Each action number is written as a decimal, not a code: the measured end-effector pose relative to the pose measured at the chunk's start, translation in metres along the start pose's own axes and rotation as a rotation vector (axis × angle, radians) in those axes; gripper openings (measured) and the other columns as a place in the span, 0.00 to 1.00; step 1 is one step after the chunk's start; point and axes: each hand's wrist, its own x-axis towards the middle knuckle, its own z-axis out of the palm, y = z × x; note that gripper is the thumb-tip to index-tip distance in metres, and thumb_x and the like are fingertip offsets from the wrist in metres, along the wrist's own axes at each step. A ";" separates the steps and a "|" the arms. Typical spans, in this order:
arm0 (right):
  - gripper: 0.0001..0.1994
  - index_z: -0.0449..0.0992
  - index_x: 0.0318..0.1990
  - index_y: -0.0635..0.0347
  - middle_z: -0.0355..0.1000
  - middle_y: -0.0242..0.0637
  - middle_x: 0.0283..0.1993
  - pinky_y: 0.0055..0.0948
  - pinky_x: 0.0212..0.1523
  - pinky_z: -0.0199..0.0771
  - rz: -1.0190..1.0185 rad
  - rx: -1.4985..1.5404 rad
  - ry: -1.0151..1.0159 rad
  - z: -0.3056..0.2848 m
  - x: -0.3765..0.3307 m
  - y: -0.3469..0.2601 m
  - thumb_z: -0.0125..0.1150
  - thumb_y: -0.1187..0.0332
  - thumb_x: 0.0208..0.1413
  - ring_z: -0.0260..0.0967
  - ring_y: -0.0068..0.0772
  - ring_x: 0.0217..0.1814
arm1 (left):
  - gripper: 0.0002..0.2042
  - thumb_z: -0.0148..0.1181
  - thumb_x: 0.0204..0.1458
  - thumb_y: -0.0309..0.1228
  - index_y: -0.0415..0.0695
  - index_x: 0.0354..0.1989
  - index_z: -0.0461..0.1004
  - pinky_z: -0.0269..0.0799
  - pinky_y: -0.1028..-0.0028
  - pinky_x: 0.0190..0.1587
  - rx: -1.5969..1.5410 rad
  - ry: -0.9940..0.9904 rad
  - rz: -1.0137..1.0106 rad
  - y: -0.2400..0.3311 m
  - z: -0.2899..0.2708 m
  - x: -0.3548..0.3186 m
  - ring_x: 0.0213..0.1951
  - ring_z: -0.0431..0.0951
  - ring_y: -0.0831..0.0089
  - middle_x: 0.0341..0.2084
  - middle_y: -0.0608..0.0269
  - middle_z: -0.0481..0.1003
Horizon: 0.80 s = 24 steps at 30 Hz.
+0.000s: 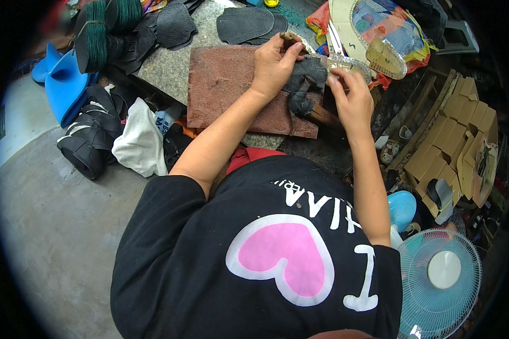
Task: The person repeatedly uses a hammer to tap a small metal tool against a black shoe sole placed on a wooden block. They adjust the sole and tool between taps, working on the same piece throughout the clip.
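Observation:
My left hand point(272, 66) is closed above the reddish stone slab point(223, 85), its thumb and fingers round a small dark brown piece whose kind I cannot make out. Beneath and beside its fingers lies a black textured leather piece point(314, 69). At the slab's right side, my right hand point(353, 95) pinches at a small pale, shiny piece point(338, 63) by the leather's edge; its fingertips partly cover it. Between my hands a hammer point(301, 105) rests with its dark head on the slab and its wooden handle toward my right wrist.
Black leather cut-outs point(246, 25) lie beyond the slab. Scissors point(335, 40) and pale patterns point(385, 58) are at far right. Dark green cord bundles point(95, 37), blue sheets point(68, 85) and black sandals point(90, 135) stand left. Cardboard boxes point(449, 141) and a fan point(442, 277) are right.

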 end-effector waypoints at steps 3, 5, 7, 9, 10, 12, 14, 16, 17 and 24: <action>0.09 0.81 0.39 0.55 0.74 0.35 0.32 0.31 0.37 0.70 0.139 -0.053 -0.053 0.019 0.023 0.002 0.65 0.63 0.53 0.72 0.34 0.34 | 0.05 0.56 0.59 0.23 0.34 0.40 0.73 0.79 0.78 0.38 0.037 -0.040 -0.037 0.003 -0.003 0.000 0.34 0.80 0.76 0.34 0.59 0.79; 0.10 0.80 0.41 0.60 0.75 0.32 0.31 0.25 0.36 0.70 0.274 0.039 -0.154 0.029 0.032 0.004 0.65 0.65 0.55 0.70 0.24 0.32 | 0.05 0.56 0.59 0.23 0.34 0.40 0.73 0.79 0.78 0.38 0.011 -0.031 -0.039 0.004 -0.003 0.000 0.34 0.80 0.76 0.34 0.59 0.79; 0.09 0.81 0.38 0.59 0.74 0.27 0.25 0.25 0.31 0.68 0.365 0.469 -0.144 0.033 0.036 0.007 0.66 0.65 0.53 0.69 0.22 0.28 | 0.05 0.56 0.60 0.23 0.34 0.40 0.73 0.78 0.78 0.39 0.025 -0.026 -0.034 0.005 -0.003 -0.001 0.34 0.80 0.76 0.34 0.59 0.79; 0.09 0.80 0.37 0.60 0.74 0.22 0.26 0.21 0.27 0.65 0.560 0.802 -0.185 0.032 0.038 0.012 0.66 0.64 0.54 0.66 0.18 0.25 | 0.05 0.57 0.59 0.24 0.34 0.39 0.74 0.78 0.78 0.37 -0.002 -0.007 -0.022 0.004 -0.002 0.000 0.32 0.81 0.76 0.32 0.59 0.79; 0.08 0.80 0.38 0.57 0.73 0.19 0.27 0.16 0.24 0.57 0.684 0.781 -0.252 0.028 0.038 0.015 0.66 0.65 0.54 0.61 0.14 0.23 | 0.05 0.58 0.58 0.24 0.34 0.38 0.74 0.78 0.78 0.35 -0.035 0.011 -0.010 0.003 -0.001 0.000 0.31 0.81 0.77 0.30 0.60 0.79; 0.07 0.80 0.38 0.55 0.72 0.19 0.27 0.15 0.23 0.54 0.698 0.878 -0.301 0.025 0.039 0.021 0.66 0.65 0.54 0.57 0.12 0.22 | 0.05 0.59 0.57 0.24 0.34 0.37 0.74 0.78 0.78 0.33 -0.073 0.026 -0.003 0.002 -0.001 0.001 0.29 0.81 0.77 0.29 0.60 0.80; 0.07 0.80 0.38 0.54 0.70 0.17 0.25 0.14 0.23 0.53 0.712 0.967 -0.333 0.023 0.040 0.024 0.66 0.65 0.54 0.56 0.11 0.22 | 0.05 0.59 0.57 0.24 0.34 0.37 0.74 0.78 0.78 0.33 -0.083 0.022 -0.011 0.002 -0.002 0.001 0.30 0.81 0.77 0.29 0.60 0.79; 0.07 0.79 0.39 0.53 0.69 0.17 0.26 0.13 0.23 0.55 0.761 0.964 -0.343 0.023 0.042 0.024 0.66 0.65 0.55 0.56 0.11 0.22 | 0.05 0.59 0.56 0.24 0.34 0.37 0.75 0.78 0.78 0.33 -0.077 0.018 -0.010 0.001 -0.002 0.000 0.30 0.81 0.77 0.29 0.60 0.79; 0.07 0.78 0.39 0.53 0.69 0.17 0.26 0.13 0.23 0.55 0.773 0.985 -0.353 0.022 0.043 0.024 0.65 0.65 0.55 0.57 0.11 0.22 | 0.05 0.59 0.56 0.24 0.34 0.37 0.75 0.78 0.78 0.33 -0.074 0.015 -0.009 0.001 -0.002 0.000 0.30 0.82 0.77 0.28 0.60 0.79; 0.07 0.80 0.39 0.58 0.71 0.21 0.27 0.15 0.24 0.59 0.703 0.880 -0.295 0.026 0.040 0.021 0.64 0.66 0.55 0.61 0.12 0.24 | 0.05 0.59 0.57 0.23 0.35 0.39 0.75 0.78 0.78 0.35 -0.005 -0.094 0.037 0.002 -0.004 -0.002 0.32 0.81 0.77 0.30 0.60 0.80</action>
